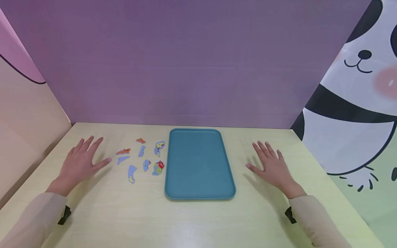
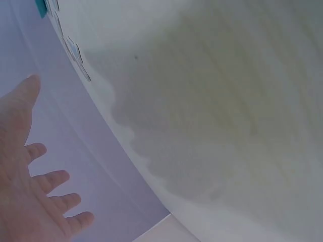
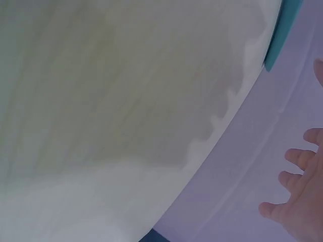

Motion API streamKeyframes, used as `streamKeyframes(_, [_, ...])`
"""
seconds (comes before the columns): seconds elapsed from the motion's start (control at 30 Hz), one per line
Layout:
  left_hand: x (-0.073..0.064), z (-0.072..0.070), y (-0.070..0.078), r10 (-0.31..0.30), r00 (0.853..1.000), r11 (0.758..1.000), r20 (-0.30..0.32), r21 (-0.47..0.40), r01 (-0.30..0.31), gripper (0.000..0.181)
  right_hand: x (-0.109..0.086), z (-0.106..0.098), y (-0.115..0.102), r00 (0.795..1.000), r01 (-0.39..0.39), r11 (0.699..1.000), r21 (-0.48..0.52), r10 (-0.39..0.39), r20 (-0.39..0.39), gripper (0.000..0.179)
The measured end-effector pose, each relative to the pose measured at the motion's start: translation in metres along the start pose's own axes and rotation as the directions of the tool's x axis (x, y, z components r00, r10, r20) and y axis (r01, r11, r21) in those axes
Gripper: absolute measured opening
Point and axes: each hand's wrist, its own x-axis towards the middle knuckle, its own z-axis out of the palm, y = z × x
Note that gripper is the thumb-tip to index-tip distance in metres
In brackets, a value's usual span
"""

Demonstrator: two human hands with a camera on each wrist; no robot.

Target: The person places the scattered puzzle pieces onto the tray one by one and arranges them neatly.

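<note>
Several small flat puzzle pieces lie scattered on the table between my left hand point(image 1: 81, 164) and a blue tray point(image 1: 200, 165). Among them are an orange-topped piece point(image 1: 123, 151), a plain bluish piece point(image 1: 141, 151) and a red-and-green piece point(image 1: 158, 168). My left hand hovers over the table left of the pieces, fingers spread, holding nothing. On the other side of the tray, my right hand point(image 1: 273, 167) is likewise held over the table with spread fingers and nothing in it. In the right wrist view the tray's edge point(image 3: 282, 35) shows beyond the table surface.
The light wooden table point(image 1: 198, 224) ends at a purple backdrop point(image 1: 198, 62) behind. A panda-printed panel point(image 1: 350, 100) stands along the right, and a pale wall point(image 1: 28, 131) borders the left side.
</note>
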Motion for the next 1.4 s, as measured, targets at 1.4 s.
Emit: streamKeyframes(1.4, [0.011,0.013,0.031,0.12,0.98,0.99,0.156,-0.095,-0.106,0.053,-0.001,0.018,-0.06,0.97,0.237,0.971,0.028,-0.238,0.048,0.061])
